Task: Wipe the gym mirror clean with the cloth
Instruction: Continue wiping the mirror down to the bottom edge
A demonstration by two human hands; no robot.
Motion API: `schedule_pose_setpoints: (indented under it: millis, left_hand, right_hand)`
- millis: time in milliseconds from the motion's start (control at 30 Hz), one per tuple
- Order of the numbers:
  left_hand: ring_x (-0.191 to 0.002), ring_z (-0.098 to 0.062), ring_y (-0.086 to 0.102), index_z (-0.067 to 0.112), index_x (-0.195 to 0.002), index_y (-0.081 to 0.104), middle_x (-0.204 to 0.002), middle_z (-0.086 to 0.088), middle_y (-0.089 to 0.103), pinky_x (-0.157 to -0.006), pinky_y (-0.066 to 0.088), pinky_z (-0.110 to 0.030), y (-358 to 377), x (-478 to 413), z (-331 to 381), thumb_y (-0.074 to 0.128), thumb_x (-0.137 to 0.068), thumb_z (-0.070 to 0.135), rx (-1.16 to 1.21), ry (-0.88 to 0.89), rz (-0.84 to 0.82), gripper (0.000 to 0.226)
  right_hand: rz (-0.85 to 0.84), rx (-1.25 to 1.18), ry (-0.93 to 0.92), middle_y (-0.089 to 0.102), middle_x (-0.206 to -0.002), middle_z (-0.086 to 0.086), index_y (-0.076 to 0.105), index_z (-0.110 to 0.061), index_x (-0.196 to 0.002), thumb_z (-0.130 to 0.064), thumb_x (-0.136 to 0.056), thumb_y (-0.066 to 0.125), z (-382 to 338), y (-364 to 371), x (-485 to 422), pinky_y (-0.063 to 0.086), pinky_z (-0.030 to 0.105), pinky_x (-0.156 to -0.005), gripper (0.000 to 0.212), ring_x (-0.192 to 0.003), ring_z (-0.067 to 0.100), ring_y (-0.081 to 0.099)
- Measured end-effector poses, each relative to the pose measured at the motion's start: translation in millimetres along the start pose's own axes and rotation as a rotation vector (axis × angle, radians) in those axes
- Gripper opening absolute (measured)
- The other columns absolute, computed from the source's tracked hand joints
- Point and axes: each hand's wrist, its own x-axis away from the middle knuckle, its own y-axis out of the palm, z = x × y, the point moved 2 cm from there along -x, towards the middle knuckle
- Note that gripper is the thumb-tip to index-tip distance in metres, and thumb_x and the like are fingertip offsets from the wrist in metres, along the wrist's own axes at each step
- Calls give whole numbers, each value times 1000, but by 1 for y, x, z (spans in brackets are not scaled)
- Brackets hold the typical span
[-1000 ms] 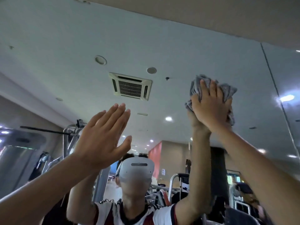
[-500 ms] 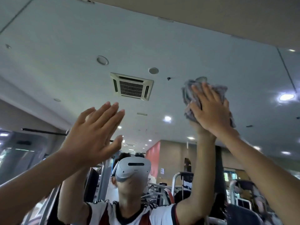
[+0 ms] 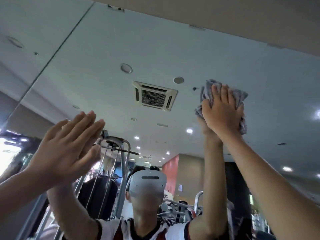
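The gym mirror (image 3: 107, 70) fills the view in front of me and reflects the ceiling, gym machines and me. My right hand (image 3: 223, 110) is raised high at the right and presses a crumpled grey cloth (image 3: 207, 91) flat against the glass, fingers straight and pointing up. The cloth sticks out above and beside the hand; part of it is hidden under the palm. My left hand (image 3: 69, 146) is lower at the left, fingers straight and together, palm laid against the mirror with nothing in it.
A vertical seam (image 3: 52, 54) between mirror panels runs up the left side. The beige wall strip (image 3: 225, 18) borders the mirror's top edge. Reflected in the glass are a ceiling vent (image 3: 155, 96), a cable machine (image 3: 117, 153) and my own reflection (image 3: 147, 186).
The view has shifted right across the mirror, bringing the panel seam in at the left. My right hand with the cloth stays pressed high on the glass; my left hand stays flat.
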Motion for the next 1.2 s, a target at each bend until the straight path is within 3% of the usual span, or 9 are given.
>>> schedule_pose_setpoints:
  millis: [100,233,300,433,533,733,967,1133,1200]
  left_hand:
    - [-154,-17,13,30,-158,24,-166,-1,22,-121,14,-42,3,3,-3,21,-99,56,33,-7,-6,64]
    - [-155,-17,13,29,-158,24,-166,-2,22,-121,16,-42,4,10,-11,23,-99,54,44,11,-7,64]
    - [-155,-17,14,29,-158,26,-166,-2,22,-121,18,-46,4,11,-11,24,-98,52,41,10,-3,64]
    - [-154,-17,13,27,-157,27,-166,-1,21,-121,17,-52,4,19,-13,21,-97,57,51,-175,46,67]
    - [-155,-15,8,25,-158,24,-166,-1,19,-123,11,-47,4,38,-27,12,-99,62,27,-254,55,71]
    - [-155,-11,5,34,-160,15,-167,0,17,-122,-1,-30,-5,88,-74,14,-101,61,36,-288,-11,65]
    - [-154,-16,13,24,-159,24,-166,-4,22,-119,17,-37,-6,92,-81,11,-103,58,-8,-263,25,66]
    - [-155,-13,8,26,-159,23,-167,1,16,-121,13,-41,-4,97,-83,9,-102,60,1,-278,28,68]
    - [-155,-13,8,26,-159,24,-167,1,17,-121,15,-42,-4,98,-82,9,-102,60,1,-273,30,68]
  right_hand:
    - [14,-9,-68,12,-166,7,18,-20,-159,-44,-99,20,-67,10,10,4,57,-120,64,-153,24,10]
    - [-164,21,-831,8,-166,-3,14,-34,-158,-54,-93,12,-114,19,72,3,55,-121,68,-153,16,9]
    - [-230,48,-1005,7,-166,-8,12,-40,-157,-55,-92,16,-109,14,58,6,54,-121,67,-152,14,14]
    - [-58,33,-589,14,-166,-6,22,-34,-157,-54,-87,6,-110,17,-1,14,47,-119,75,-151,14,17]
    - [1,26,-320,14,-166,2,20,-25,-158,-48,-92,9,-152,25,14,7,51,-119,71,-152,19,13]
    - [-233,34,-1112,1,-166,-6,4,-39,-157,-54,-95,18,-228,27,99,-8,44,-118,65,-151,15,12]
    - [-57,-11,-468,9,-167,1,15,-25,-159,-45,-102,23,-291,41,29,6,56,-119,61,-151,20,12]
    - [-224,19,-1128,0,-167,-5,8,-37,-158,-53,-102,26,-355,47,98,-5,52,-119,61,-152,18,12]
    - [-197,26,-1122,2,-167,-7,10,-39,-157,-53,-102,27,-350,47,76,-4,50,-120,60,-152,17,13]
